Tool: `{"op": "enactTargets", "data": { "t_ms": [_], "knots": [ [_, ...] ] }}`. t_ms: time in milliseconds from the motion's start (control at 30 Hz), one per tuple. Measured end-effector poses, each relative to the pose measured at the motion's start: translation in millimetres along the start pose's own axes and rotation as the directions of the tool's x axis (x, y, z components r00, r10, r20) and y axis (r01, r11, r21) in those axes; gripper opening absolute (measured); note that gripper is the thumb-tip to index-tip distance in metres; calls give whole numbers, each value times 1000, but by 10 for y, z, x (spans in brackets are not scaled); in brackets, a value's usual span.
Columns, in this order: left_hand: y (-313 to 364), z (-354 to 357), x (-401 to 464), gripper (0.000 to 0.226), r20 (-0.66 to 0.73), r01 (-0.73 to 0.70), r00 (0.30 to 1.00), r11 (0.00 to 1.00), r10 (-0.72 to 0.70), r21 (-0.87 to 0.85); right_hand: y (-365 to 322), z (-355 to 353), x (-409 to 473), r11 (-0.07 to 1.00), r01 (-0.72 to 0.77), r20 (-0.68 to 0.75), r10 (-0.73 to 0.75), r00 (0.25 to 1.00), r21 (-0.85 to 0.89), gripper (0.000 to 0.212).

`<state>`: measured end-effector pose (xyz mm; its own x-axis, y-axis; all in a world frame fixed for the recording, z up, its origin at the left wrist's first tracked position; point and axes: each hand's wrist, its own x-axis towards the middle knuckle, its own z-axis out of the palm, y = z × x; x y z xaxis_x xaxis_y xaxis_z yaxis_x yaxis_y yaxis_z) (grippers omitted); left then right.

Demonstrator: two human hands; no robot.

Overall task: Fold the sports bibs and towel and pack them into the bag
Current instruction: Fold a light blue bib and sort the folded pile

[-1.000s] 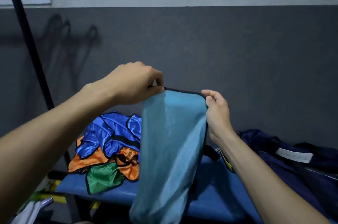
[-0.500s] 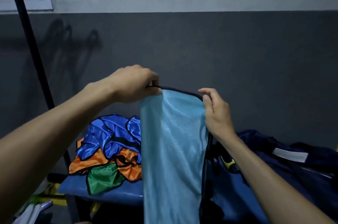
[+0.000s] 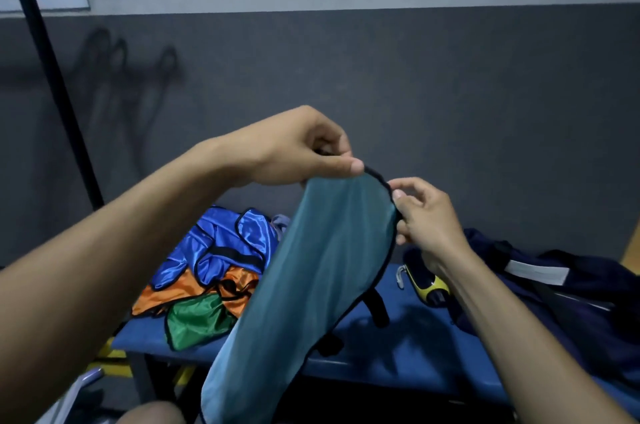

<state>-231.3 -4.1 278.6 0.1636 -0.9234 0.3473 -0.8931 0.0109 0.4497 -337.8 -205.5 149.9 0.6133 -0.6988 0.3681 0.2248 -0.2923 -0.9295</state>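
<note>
We hold the teal towel [image 3: 311,285] up in the air so it hangs free and its edges can be matched. Our left hand [image 3: 294,150] pinches the top hem, and our right hand [image 3: 422,216] pinches the dark-trimmed right edge just beside it. The bibs [image 3: 214,264] lie heaped on the table [image 3: 398,340] to the left; the bag [image 3: 571,295] sits right.

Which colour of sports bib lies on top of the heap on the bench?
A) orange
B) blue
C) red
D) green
B: the shiny blue bib sits highest on the heap, with the orange bib under it and the green bib at the front edge of the bench; no red one shows.
</note>
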Motion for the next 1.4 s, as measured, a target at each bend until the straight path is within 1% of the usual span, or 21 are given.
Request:
{"op": "enactTargets", "data": {
  "t_ms": [100, 167, 233, 333, 433, 567, 633, 700, 800, 867, 933, 1067, 1100, 1167, 1200, 1233, 1267, 1300, 1333, 1367, 1400],
  "knots": [
    [121, 239, 80, 29, -21, -31, 999, 980, 27, -195, -211, -245, -93, 1000, 18, -75, -17, 997, 12, 18],
    [190, 313, 153, 30, -77, -62, 996, 932, 37, -358, -493, -425, -32, 996, 91, -138, -94, 986, -26, 17],
    [239, 308, 220, 28, -185, -121, 982, 884, 40, -451, -841, -546, 126, 977, 195, -157, -207, 966, -88, 17],
    [179, 223, 280, 19, -353, -209, 935, 847, 27, -488, -1298, -498, 492, 928, 320, -82, -340, 937, -190, 14],
    [-121, 150, 271, 25, -477, -183, 878, 890, -43, -418, -1426, -155, 914, 886, 357, 35, -363, 931, -298, 12],
    [-889, 290, 173, 38, -524, 34, 830, 955, -191, -294, -819, 562, 1372, 886, 328, 173, -285, 943, -327, 18],
    [-1392, 494, 73, 42, -546, 193, 786, 955, -289, -227, -262, 927, 1566, 912, 259, 235, -189, 953, -319, 23],
    [-1883, 750, -53, 44, -552, 345, 734, 917, -395, -198, 335, 1287, 1692, 942, 163, 291, -74, 954, -295, 28],
    [-2550, 1129, -270, 37, -513, 549, 635, 804, -578, -227, 1193, 1790, 1692, 967, -26, 389, 126, 913, -253, 28],
    [-2909, 1297, -435, 35, -503, 646, 559, 727, -658, -233, 1650, 2075, 1624, 961, -102, 446, 211, 870, -256, 31],
    [-3165, 1356, -565, 35, -507, 714, 512, 672, -693, -199, 1974, 2314, 1587, 952, -96, 467, 228, 854, -290, 36],
    [-3424, 1272, -676, 33, -501, 835, 466, 550, -729, -24, 2249, 2703, 1632, 940, -100, 438, 243, 865, -325, 24],
    [-3434, 1248, -683, 31, -496, 866, 449, 499, -744, 34, 2272, 2769, 1656, 934, -88, 426, 240, 872, -346, 25],
    [-3436, 1238, -679, 31, -511, 914, 405, 348, -758, 208, 2324, 2881, 1701, 919, -45, 425, 225, 877, -392, 29],
    [-3425, 1264, -668, 34, -555, 910, 413, 306, -722, 279, 2336, 2923, 1709, 909, -13, 431, 211, 878, -417, 29],
    [-3398, 1306, -641, 35, -604, 877, 480, 351, -636, 327, 2355, 2953, 1707, 893, 20, 435, 200, 878, -450, 28],
    [-3380, 1358, -598, 35, -610, 794, 600, 479, -518, 374, 2363, 2970, 1694, 880, 46, 436, 189, 880, -473, 28],
    [-3370, 1414, -553, 35, -554, 666, 728, 609, -404, 430, 2368, 2968, 1682, 874, 60, 435, 180, 882, -483, 29],
    [-3380, 1476, -523, 37, -461, 547, 823, 686, -333, 480, 2367, 2949, 1665, 876, 72, 438, 166, 883, -477, 29],
    [-3394, 1538, -507, 41, -357, 489, 869, 706, -343, 512, 2348, 2904, 1640, 881, 90, 448, 147, 882, -465, 31],
    [-3426, 1588, -508, 43, -280, 497, 867, 691, -411, 524, 2322, 2833, 1602, 882, 115, 459, 123, 880, -458, 33]
  ]
}}
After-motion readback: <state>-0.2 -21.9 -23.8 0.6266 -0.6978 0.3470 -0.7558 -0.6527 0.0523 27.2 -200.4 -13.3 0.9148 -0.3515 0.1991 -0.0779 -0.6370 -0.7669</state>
